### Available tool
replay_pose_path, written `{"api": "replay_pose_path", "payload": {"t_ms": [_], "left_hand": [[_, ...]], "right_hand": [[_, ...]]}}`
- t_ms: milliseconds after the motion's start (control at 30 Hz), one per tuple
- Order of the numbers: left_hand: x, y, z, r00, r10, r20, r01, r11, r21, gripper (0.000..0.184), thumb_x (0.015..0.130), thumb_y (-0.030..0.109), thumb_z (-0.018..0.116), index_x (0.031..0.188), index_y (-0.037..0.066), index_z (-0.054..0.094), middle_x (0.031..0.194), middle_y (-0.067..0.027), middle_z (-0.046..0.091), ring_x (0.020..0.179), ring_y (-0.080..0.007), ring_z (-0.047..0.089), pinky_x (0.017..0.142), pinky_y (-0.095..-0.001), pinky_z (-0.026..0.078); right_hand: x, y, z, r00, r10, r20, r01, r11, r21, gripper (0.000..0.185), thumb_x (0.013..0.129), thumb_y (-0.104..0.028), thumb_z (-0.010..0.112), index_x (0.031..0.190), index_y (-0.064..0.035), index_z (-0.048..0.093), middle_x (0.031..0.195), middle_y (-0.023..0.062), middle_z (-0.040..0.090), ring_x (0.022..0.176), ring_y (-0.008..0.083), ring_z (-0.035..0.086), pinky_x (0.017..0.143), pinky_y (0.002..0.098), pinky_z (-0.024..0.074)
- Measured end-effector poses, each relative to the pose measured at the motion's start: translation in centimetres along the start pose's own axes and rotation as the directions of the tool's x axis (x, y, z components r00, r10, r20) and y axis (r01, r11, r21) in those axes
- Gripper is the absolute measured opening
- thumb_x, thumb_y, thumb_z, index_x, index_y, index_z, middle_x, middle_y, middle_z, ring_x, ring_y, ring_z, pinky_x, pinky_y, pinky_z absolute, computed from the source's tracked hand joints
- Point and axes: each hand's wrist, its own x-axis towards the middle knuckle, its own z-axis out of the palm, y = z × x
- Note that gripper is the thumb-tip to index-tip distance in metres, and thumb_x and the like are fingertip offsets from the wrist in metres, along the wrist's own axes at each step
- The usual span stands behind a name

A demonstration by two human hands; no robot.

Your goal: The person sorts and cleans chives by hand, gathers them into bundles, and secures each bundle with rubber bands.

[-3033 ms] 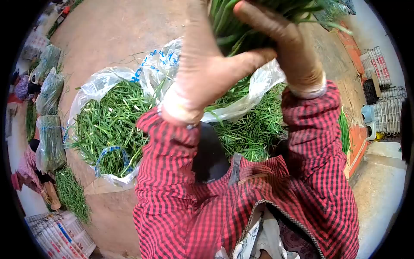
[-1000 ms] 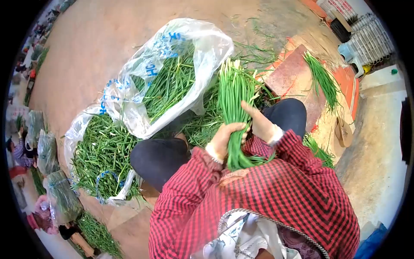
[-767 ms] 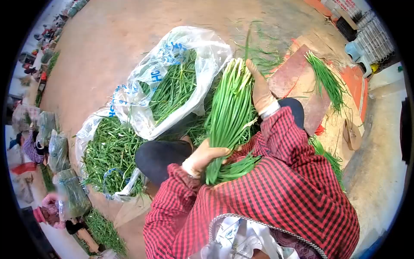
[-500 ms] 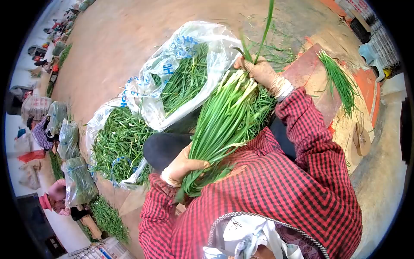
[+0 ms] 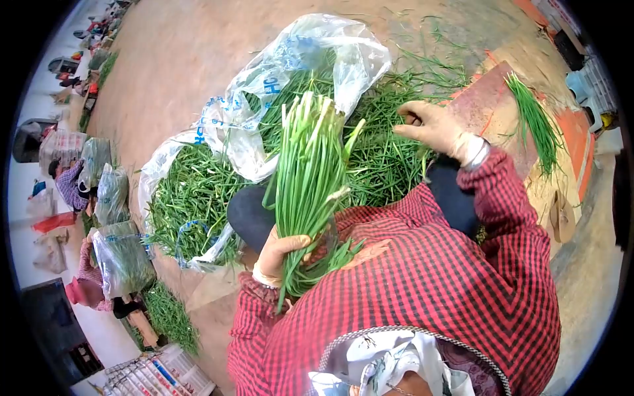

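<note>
My left hand (image 5: 281, 254) is wrapped round the lower, leafy part of a bunch of long green stalks (image 5: 307, 178), whose pale ends point up and away from me. To the right of the bunch, my right hand (image 5: 429, 127) hovers over a loose green heap (image 5: 383, 158), apart from the bunch. Its fingers are curled, with a gap between thumb and fingers and nothing visible in it. Beyond the bunch lies an open clear plastic bag (image 5: 363, 56) with green stalks inside. Another clear bag (image 5: 155, 168), at the left, holds cut greens (image 5: 191, 191).
On a reddish board (image 5: 485, 99) at the right lies a small bunch of stalks (image 5: 538, 125), with a sandal (image 5: 563, 216) nearer me. Filled plastic bags (image 5: 122, 257) line the left side beside two people. White crates (image 5: 155, 377) stand at the lower left.
My right hand has let go of the few long blades it held up and moved right. The bunch in my left hand has swung left and stands more upright.
</note>
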Motion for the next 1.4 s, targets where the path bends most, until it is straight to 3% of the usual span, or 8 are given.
{"api": "replay_pose_path", "payload": {"t_ms": [67, 200, 467, 667, 933, 1167, 1267, 1400], "left_hand": [[0.8, 0.0, 0.7, 0.997, 0.041, -0.071, -0.042, 0.999, -0.013, 0.041, 0.077, 0.002, 0.066, 0.116, -0.005, 0.056, 0.086, -0.0094, 0.065, 0.058, -0.0111, 0.057, 0.050, -0.0209, 0.046], [1.2, 0.1, 1.9, 0.997, 0.058, -0.050, -0.059, 0.998, -0.011, 0.035, 0.077, -0.001, 0.068, 0.110, -0.004, 0.058, 0.085, -0.0100, 0.065, 0.059, -0.0132, 0.059, 0.052, -0.0233, 0.048], [0.5, 0.4, 1.7, 0.998, 0.028, -0.053, -0.031, 0.999, -0.040, 0.038, 0.076, 0.000, 0.068, 0.112, -0.004, 0.057, 0.085, -0.0111, 0.065, 0.060, -0.0138, 0.059, 0.054, -0.0241, 0.048], [-0.9, 0.9, 1.0, 0.999, 0.044, -0.002, -0.044, 0.999, -0.015, 0.046, 0.075, 0.000, 0.068, 0.119, -0.003, 0.054, 0.091, -0.0116, 0.064, 0.064, -0.0140, 0.059, 0.055, -0.0242, 0.048], [-1.6, -0.2, 0.2, 0.980, 0.090, -0.177, -0.054, 0.978, 0.200, 0.044, 0.076, -0.007, 0.067, 0.118, 0.002, 0.055, 0.093, -0.0067, 0.065, 0.070, -0.0123, 0.061, 0.058, -0.0238, 0.049], [-1.3, -1.1, 0.5, 0.959, 0.218, -0.183, -0.148, 0.931, 0.334, 0.052, 0.074, -0.014, 0.063, 0.122, 0.003, 0.056, 0.111, -0.0076, 0.066, 0.096, -0.0155, 0.064, 0.085, -0.0291, 0.051], [-2.4, -0.7, -0.4, 0.944, 0.272, -0.187, -0.155, 0.866, 0.476, 0.052, 0.077, -0.008, 0.065, 0.127, 0.002, 0.053, 0.114, -0.0064, 0.066, 0.100, -0.0137, 0.062, 0.088, -0.0291, 0.049], [-2.9, -0.4, -1.0, 0.856, 0.498, -0.140, -0.181, 0.542, 0.820, 0.054, 0.076, -0.008, 0.066, 0.128, 0.000, 0.054, 0.113, -0.0055, 0.067, 0.098, -0.0130, 0.063, 0.087, -0.0280, 0.049]], "right_hand": [[-0.1, -6.7, 0.5, 0.963, 0.178, 0.202, -0.255, 0.841, 0.477, 0.046, 0.085, -0.039, 0.070, 0.113, -0.0032, 0.061, 0.073, 0.0054, 0.060, 0.062, 0.0143, 0.055, 0.061, 0.0299, 0.0473], [2.1, -9.1, 4.8, 0.987, -0.024, 0.160, 0.000, 0.988, 0.152, 0.046, 0.086, -0.040, 0.070, 0.106, 0.0002, 0.060, 0.061, 0.0024, 0.053, 0.060, 0.0111, 0.050, 0.054, 0.0287, 0.0416], [3.2, -8.9, 5.2, 0.885, 0.108, 0.453, -0.418, 0.612, 0.671, 0.032, 0.092, -0.027, 0.063, 0.105, 0.0021, 0.062, 0.065, 0.0010, 0.057, 0.050, 0.0074, 0.054, 0.041, 0.0228, 0.0434], [4.4, -4.2, 4.4, 0.914, 0.405, -0.020, -0.257, 0.618, 0.743, 0.032, 0.094, -0.030, 0.060, 0.110, -0.0021, 0.062, 0.071, -0.0008, 0.059, 0.051, 0.0050, 0.054, 0.040, 0.0194, 0.0422], [1.1, -7.9, 1.6, 0.996, -0.058, 0.065, 0.054, 0.996, 0.066, 0.071, 0.083, -0.043, 0.071, 0.142, -0.0125, 0.045, 0.072, 0.0027, 0.060, 0.062, 0.0143, 0.061, 0.059, 0.0304, 0.0522], [3.2, -8.5, 3.6, 0.946, -0.314, -0.077, 0.296, 0.937, -0.185, 0.036, 0.088, -0.034, 0.064, 0.117, -0.0139, 0.061, 0.070, 0.0119, 0.064, 0.065, 0.0298, 0.066, 0.056, 0.0382, 0.0504], [4.3, -4.9, 3.2, 0.899, -0.258, -0.353, 0.239, 0.966, -0.098, 0.023, 0.090, -0.031, 0.055, 0.101, -0.0124, 0.061, 0.074, 0.0167, 0.065, 0.071, 0.0372, 0.065, 0.066, 0.0472, 0.0524], [2.7, -0.6, 0.8, 0.967, 0.196, 0.162, -0.134, 0.934, -0.332, 0.042, 0.089, -0.036, 0.058, 0.120, -0.0075, 0.060, 0.109, 0.0203, 0.065, 0.104, 0.0360, 0.062, 0.089, 0.0417, 0.0497]]}}
